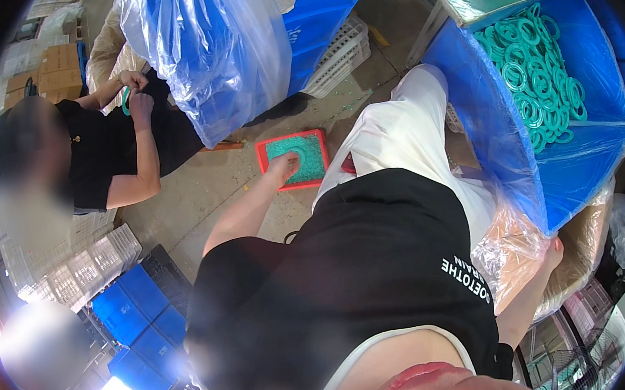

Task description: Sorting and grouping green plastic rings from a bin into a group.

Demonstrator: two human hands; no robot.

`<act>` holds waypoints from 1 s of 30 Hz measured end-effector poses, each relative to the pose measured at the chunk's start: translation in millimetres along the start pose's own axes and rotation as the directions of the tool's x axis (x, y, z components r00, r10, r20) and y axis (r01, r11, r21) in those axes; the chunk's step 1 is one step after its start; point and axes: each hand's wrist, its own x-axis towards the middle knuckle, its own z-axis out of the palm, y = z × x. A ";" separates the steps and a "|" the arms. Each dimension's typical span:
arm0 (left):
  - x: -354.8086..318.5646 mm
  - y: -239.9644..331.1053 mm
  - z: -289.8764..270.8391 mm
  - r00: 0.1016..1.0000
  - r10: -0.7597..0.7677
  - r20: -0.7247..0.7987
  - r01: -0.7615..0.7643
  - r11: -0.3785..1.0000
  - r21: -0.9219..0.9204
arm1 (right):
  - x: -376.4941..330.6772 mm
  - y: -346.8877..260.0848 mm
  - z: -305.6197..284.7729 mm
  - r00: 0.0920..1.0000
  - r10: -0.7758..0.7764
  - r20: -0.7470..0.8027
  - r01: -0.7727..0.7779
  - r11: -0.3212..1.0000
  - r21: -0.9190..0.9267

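My left hand point(285, 167) reaches down to a shallow red tray point(261, 157) on the floor, its fingers closed at the edge of a teal plastic ring point(298, 152). Small teal bits point(315, 166) cover the bottom of that tray. On the other side, my right hand point(556, 246) is beside the lower corner of a large blue bin point(503, 119), close to a carton lined with clear plastic point(510, 241). Most of its fingers are hidden, so their grip does not show. Many teal rings point(532, 72) lie heaped inside the blue bin.
At the left a co-worker point(93, 151) sits, holding a teal ring in both hands. A blue bin draped with clear plastic point(218, 54) stands between us at the far side. White crates point(81, 271), blue boxes point(139, 299) and brown cartons point(59, 72) are stacked at the left.
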 end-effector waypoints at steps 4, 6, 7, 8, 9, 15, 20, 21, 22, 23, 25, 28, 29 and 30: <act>25.8 4.0 -25.5 0.914 -0.163 -0.370 0.108 0.980 -0.165 | -4.5 -40.1 9.7 0.974 -0.169 0.154 0.200 0.955 -0.218; 37.9 12.0 -38.1 0.911 -0.158 -0.381 0.104 0.982 -0.157 | -11.0 -57.4 12.6 0.965 -0.128 0.231 0.208 0.906 -0.368; 43.1 12.3 -42.7 0.931 0.010 -0.365 0.020 0.997 0.078 | -9.6 -58.1 17.7 0.963 -0.136 0.231 0.216 0.904 -0.368; 44.2 16.2 -38.6 0.938 0.173 -0.302 -0.076 0.949 0.307 | -10.2 -52.2 24.8 0.966 -0.192 0.175 0.238 0.925 -0.298; 44.5 18.6 -32.1 0.939 0.176 -0.297 -0.082 0.950 0.302 | -7.9 -47.2 27.7 0.963 -0.242 0.116 0.263 0.938 -0.224; -105.9 171.6 166.8 0.627 0.554 0.548 -0.743 0.636 0.207 | -55.5 -79.3 35.1 0.934 -0.264 -0.240 0.209 0.950 -0.230; -194.5 263.7 334.4 -0.330 0.589 0.738 -0.890 -0.455 -0.034 | -101.4 -114.6 58.1 0.907 -0.237 -0.349 0.237 0.971 -0.044; -209.3 283.2 365.6 -0.437 0.517 0.736 -0.762 -0.648 0.003 | -109.9 -132.2 52.7 0.911 -0.190 -0.365 0.238 0.967 0.091; -216.1 294.1 390.2 -0.382 0.562 0.733 -0.781 -0.621 0.069 | -128.2 -176.3 39.5 0.935 -0.139 -0.325 0.148 0.989 0.003; -206.4 309.4 419.4 -0.452 0.527 0.720 -0.683 -0.723 0.101 | -126.7 -162.4 35.7 0.905 -0.245 -0.349 0.297 0.949 0.104; -165.2 343.6 454.1 -0.423 0.454 0.784 -0.517 -0.831 0.203 | -114.8 -157.6 38.4 0.876 -0.250 -0.413 0.295 0.954 0.047; -119.8 369.2 486.1 0.000 0.540 0.842 -0.454 -0.750 0.481 | -111.8 -187.5 19.7 0.826 -0.344 -0.447 0.360 0.932 -0.052; -119.2 369.2 494.1 -0.043 0.561 0.827 -0.442 -0.753 0.488 | -108.7 -195.7 13.5 0.824 -0.325 -0.463 0.341 0.938 -0.052; -124.8 370.7 508.4 -0.099 0.552 0.828 -0.449 -0.768 0.458 | -103.1 -206.6 10.7 0.817 -0.390 -0.424 0.398 0.914 -0.075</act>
